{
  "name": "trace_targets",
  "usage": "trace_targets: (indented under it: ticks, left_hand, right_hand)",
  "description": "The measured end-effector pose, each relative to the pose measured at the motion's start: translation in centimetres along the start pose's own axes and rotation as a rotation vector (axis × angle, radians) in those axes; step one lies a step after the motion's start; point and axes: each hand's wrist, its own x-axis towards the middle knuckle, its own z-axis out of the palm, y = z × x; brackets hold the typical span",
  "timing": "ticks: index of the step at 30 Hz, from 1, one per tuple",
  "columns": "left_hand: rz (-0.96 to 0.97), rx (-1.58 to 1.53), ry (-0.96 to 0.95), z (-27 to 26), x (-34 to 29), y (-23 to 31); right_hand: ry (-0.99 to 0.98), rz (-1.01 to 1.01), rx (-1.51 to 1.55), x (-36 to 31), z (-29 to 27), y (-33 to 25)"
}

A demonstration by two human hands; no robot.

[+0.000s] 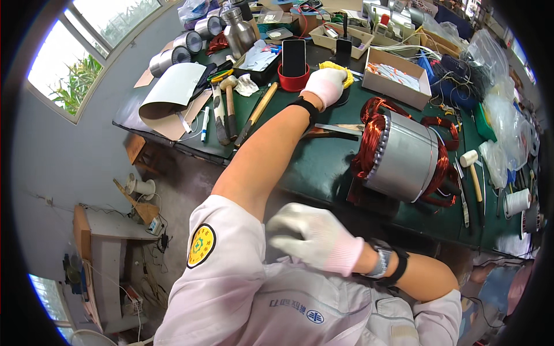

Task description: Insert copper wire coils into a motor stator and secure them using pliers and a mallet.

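Observation:
My left hand (324,87), in a white and pink knit glove, reaches across the bench. Its fingers are closed at a crumpled yellow bundle (347,78), which it partly hides. Just left of it, a black phone (294,57) stands in a red round holder (293,82). My right hand (314,237), gloved alike and smeared by motion, is in front of my chest. Its fingers curve apart from the thumb, with nothing visible between them. To the right lies a grey motor stator (404,155) with copper windings (369,144) at its ends.
Hammers (229,109), a white marker (205,124) and a curled white sheet (172,95) lie on the green bench (311,167) at left. A cardboard box (398,86) stands behind the stator. A white mallet (473,167) and plastic bags (505,115) are at right.

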Motion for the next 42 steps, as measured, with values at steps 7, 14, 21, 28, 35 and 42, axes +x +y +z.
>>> trace_targets:
  ticks: [7, 14, 21, 28, 35, 42]
  left_hand:
    - [-0.008, 0.038, -0.016, -0.4, -1.3, -0.5]
    - [0.005, 0.015, 0.015, -0.3, -1.8, 0.3]
    - [0.039, 0.004, 0.123, 0.8, -2.8, -0.4]
    - [0.094, -0.020, 0.293, 2.4, -3.0, -0.9]
    - [0.116, 0.013, 0.323, 3.1, -2.5, -0.1]
    - [0.135, 0.049, 0.386, 3.8, -2.5, -0.6]
  right_hand:
    - [-0.035, 0.422, 0.479, 0.6, 1.1, -2.0]
    - [0.118, 0.268, 0.420, 0.9, 1.8, -1.5]
    - [0.255, 0.446, 0.295, 1.1, 0.2, 0.8]
    - [0.217, 0.130, 0.141, 0.6, -0.5, -1.7]
    - [0.032, -0.196, -0.035, 0.6, 0.8, -4.9]
    - [0.136, -0.278, -0.174, 0.0, 0.0, -3.7]
